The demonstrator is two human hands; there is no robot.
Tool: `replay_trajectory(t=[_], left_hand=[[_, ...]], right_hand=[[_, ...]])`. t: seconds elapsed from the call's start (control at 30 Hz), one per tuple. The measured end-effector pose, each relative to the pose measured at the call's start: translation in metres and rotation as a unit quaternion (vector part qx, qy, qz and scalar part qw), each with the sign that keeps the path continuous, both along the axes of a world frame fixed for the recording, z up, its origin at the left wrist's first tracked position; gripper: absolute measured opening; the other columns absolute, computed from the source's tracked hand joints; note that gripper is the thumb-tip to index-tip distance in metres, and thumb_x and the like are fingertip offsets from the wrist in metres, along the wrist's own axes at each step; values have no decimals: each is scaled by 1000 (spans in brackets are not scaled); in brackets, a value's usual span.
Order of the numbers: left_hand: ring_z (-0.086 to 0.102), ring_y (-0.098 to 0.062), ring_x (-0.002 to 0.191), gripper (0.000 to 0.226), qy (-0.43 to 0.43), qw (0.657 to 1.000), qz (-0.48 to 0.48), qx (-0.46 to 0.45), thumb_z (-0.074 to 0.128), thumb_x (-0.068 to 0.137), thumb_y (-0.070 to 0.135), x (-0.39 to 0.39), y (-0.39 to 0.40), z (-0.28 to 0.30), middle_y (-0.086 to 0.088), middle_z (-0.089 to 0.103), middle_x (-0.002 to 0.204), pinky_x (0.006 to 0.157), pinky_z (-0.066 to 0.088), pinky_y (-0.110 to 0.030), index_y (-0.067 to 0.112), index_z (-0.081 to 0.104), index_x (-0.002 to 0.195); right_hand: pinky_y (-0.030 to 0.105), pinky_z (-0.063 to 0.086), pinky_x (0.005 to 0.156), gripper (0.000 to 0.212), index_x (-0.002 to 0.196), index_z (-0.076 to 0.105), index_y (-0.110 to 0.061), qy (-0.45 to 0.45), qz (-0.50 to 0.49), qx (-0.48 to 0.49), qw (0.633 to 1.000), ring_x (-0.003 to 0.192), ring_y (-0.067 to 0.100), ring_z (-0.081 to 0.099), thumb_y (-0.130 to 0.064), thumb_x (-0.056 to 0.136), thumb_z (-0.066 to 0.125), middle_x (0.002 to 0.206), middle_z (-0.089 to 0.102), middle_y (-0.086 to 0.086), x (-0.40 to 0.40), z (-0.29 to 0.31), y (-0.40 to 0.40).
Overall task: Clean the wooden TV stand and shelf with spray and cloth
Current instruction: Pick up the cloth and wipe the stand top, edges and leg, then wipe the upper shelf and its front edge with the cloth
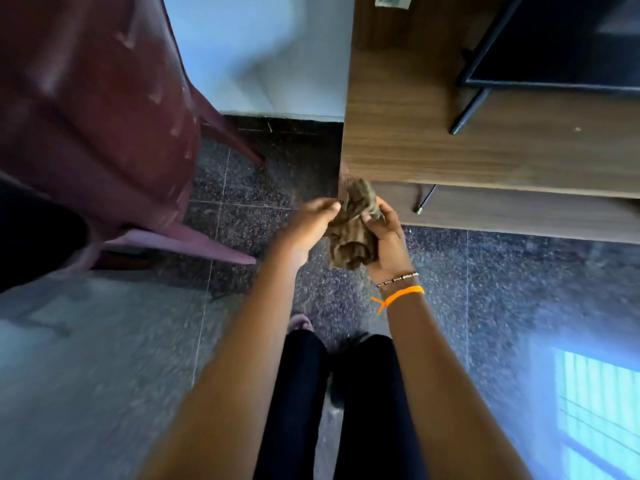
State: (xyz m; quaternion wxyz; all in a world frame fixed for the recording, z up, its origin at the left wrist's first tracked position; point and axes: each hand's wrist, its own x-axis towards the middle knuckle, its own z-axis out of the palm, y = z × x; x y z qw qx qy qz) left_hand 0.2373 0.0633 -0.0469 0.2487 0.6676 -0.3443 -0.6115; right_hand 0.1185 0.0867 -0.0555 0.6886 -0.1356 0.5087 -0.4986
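1. My right hand (384,237) holds the cloth (353,230), a crumpled olive-brown rag. My fingers are curled round its right side and my thumb is pressed into the folds near the top.
2. My left hand (313,220) meets the cloth from the other side, its fingertips pinching the upper left edge of the bundle. Both hands are on the same rag, close together, with the cloth bunched between them.
3. The lower end of the cloth hangs below my right palm, towards my wrist.
4. On that right wrist sit a beaded bracelet (398,279) and, just behind it, an orange thread (398,296) with a loose knotted tail.
5. Straight beyond my grip is the near left corner of the wooden TV stand (450,140). The top of the cloth is right at that corner, though I cannot tell whether it touches the wood.
6. Further along the stand's top, up and to the right of my hands, is a TV (561,39) on a thin black leg (469,112).
7. Below the top, just right of my right hand, a lower shelf front (519,213) carries a slim dark handle (426,199).
8. Left of my left hand, well apart, stands a maroon plastic chair (104,116).
9. Beneath my arms are the dark speckled floor tiles (485,289) and my legs in black trousers (346,410).
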Motion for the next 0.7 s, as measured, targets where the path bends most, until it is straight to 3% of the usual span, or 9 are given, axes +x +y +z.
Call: replay_trajectory(t=[0.07,0.17,0.27,0.33,0.47,0.57,0.63,0.7], left_hand=[[60,-15,92,28,23,999,-7,34,52,93,12,-4,20,32,-9,66,109,69,47,-22,8,59,120],[61,-6,76,26,35,998,-19,52,60,88,10,-9,42,84,2,66,88,53,48,-15,10,62,114],[62,-7,73,19,74,994,-29,77,68,83,14,-9,54,127,4,66,85,48,47,-13,18,60,100],[62,-11,76,27,92,991,-48,88,72,80,19,-10,55,153,3,66,88,55,49,-19,18,58,103],[64,-20,91,39,95,983,-129,89,73,78,22,-15,56,209,-6,69,96,87,49,-36,7,61,113],[63,-21,103,41,86,979,-176,53,75,75,16,-27,50,254,-6,69,106,92,50,-38,10,63,114],[64,-23,104,39,100,981,-165,35,76,74,12,-39,44,271,-9,69,108,91,50,-38,10,65,112],[65,-23,99,35,127,982,-138,16,74,74,7,-60,41,292,-11,70,103,88,52,-35,8,66,108]], right_hand=[[30,55,71,32,126,45,-3,-88,-8,44,995,76,17,65,-6,95,36,90,66,8,-7,34,20],[40,50,85,48,135,41,0,-133,-1,71,989,89,25,62,-27,95,39,107,60,17,-14,92,50],[33,58,66,42,126,49,0,-101,-21,70,992,69,18,68,-22,89,49,90,67,12,-17,139,70],[31,58,66,33,119,56,0,-107,-34,76,991,69,17,69,-19,93,46,86,71,8,-20,161,77],[36,52,88,40,120,58,-4,-140,-30,63,988,93,22,67,-29,97,37,104,71,9,-30,208,88],[36,55,85,41,120,60,-5,-138,-40,9,990,98,24,68,-31,97,37,110,70,11,-46,247,92],[38,53,90,41,122,60,-6,-130,-39,-25,990,107,26,65,-29,98,37,117,67,13,-60,265,90],[37,56,83,36,117,62,-5,-92,-45,-46,994,102,25,67,-25,97,39,112,70,12,-85,282,90]])
